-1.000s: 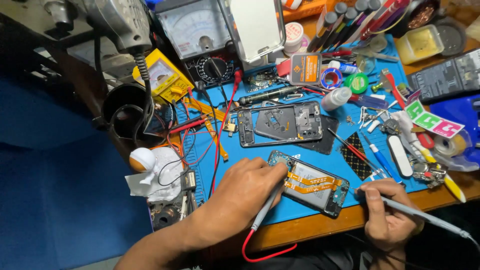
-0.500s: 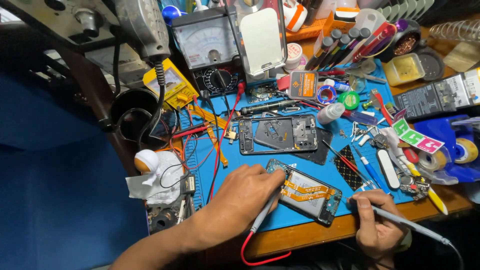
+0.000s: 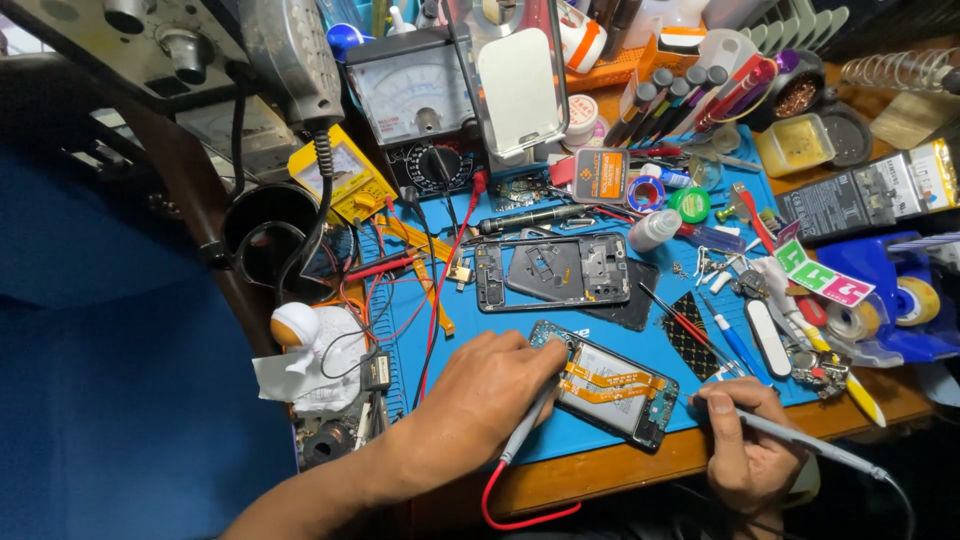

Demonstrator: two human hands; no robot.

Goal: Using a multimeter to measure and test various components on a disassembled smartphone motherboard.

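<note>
An opened phone (image 3: pixel 610 385) with orange flex cables lies on the blue work mat (image 3: pixel 470 330) near the front edge. My left hand (image 3: pixel 490 390) holds a grey test probe (image 3: pixel 528 425) with a red lead, its tip at the phone's upper left corner. My right hand (image 3: pixel 745 440) grips a second grey probe (image 3: pixel 800 440) by the phone's right end. A second phone frame (image 3: pixel 555 272) lies flat just behind.
An analog meter (image 3: pixel 420 110) and a yellow meter (image 3: pixel 340 180) stand at the back. Pens, tweezers, small bottles, tape rolls (image 3: pixel 915 300) and screws crowd the right side. A black cup (image 3: pixel 270 230) and tangled leads sit at the left. The wooden table edge (image 3: pixel 640 465) runs below.
Both hands and the phone sit slightly lower and nearer in the picture as the camera shifted; each hand keeps its probe at the same end of the phone.
</note>
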